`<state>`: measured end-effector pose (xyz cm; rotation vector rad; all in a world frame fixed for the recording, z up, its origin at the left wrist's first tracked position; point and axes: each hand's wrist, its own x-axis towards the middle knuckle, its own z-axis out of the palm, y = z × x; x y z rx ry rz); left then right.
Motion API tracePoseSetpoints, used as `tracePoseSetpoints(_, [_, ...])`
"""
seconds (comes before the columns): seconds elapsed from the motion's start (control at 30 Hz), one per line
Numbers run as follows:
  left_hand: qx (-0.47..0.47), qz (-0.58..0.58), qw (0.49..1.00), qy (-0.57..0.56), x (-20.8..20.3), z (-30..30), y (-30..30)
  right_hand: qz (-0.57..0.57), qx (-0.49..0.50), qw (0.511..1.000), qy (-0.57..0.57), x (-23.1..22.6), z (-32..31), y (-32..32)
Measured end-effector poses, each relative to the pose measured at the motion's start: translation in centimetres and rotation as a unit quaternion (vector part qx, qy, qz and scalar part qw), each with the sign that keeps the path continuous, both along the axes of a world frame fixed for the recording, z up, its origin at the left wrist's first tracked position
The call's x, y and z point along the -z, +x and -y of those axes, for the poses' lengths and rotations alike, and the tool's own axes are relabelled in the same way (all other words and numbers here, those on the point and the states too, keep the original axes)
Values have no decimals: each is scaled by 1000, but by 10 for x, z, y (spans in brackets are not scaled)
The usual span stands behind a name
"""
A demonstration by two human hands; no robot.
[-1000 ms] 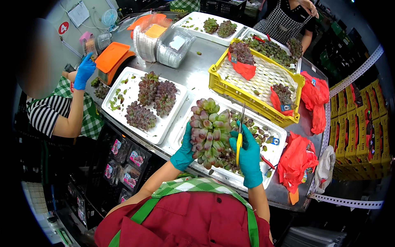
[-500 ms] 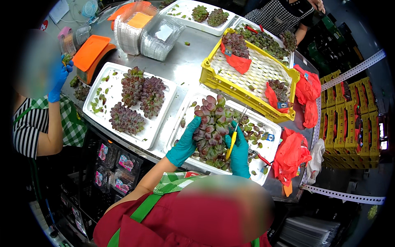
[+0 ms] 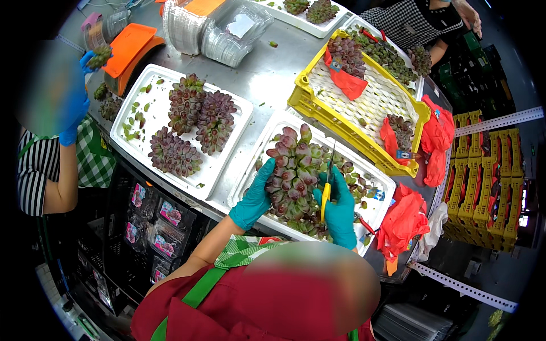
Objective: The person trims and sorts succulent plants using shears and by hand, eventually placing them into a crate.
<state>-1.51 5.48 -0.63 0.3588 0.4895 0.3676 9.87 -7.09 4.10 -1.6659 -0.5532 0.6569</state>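
Note:
A large purple-green succulent cluster (image 3: pixel 293 176) stands over a white tray (image 3: pixel 389 184) in front of me. My left hand (image 3: pixel 253 196), in a teal glove, grips the cluster from its left side. Wrapped in my right hand (image 3: pixel 339 211), also gloved, is a pair of yellow-handled scissors (image 3: pixel 325 196). Their slim blades point away from me, close along the cluster's right side. Loose leaves (image 3: pixel 357 184) lie in the tray beside the right hand. Red-handled snips (image 3: pixel 367 226) rest near the tray's right end.
At left, a second white tray (image 3: pixel 219 181) holds several succulents. Beyond stand a yellow crate (image 3: pixel 341 128), clear plastic boxes (image 3: pixel 233 40) and an orange scale (image 3: pixel 129 48). Red bags (image 3: pixel 402 221) lie at right. A co-worker's blue-gloved hand (image 3: pixel 69 133) is at far left; another person (image 3: pixel 412 25) stands opposite.
My right hand and the scissors have shifted slightly right, with the blades more upright. My left hand still grips the cluster. The left co-worker's small succulent is now held up higher. The whole view has shifted a little.

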Motion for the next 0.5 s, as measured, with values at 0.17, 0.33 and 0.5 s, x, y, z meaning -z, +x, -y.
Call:
tracePoseSetpoints(0.17, [-13, -14, 1000, 15, 5, -7, -4, 75, -229, 945, -219, -73, 12, 17])
tracePoseSetpoints(0.33, [-29, -38, 999, 24, 21, -11, -7, -18, -303, 916, -262, -70, 24, 31])
tracePoseSetpoints(0.5, [-24, -10, 1000, 9, 24, -11, -6, -45, -369, 879, -300, -74, 14, 43])
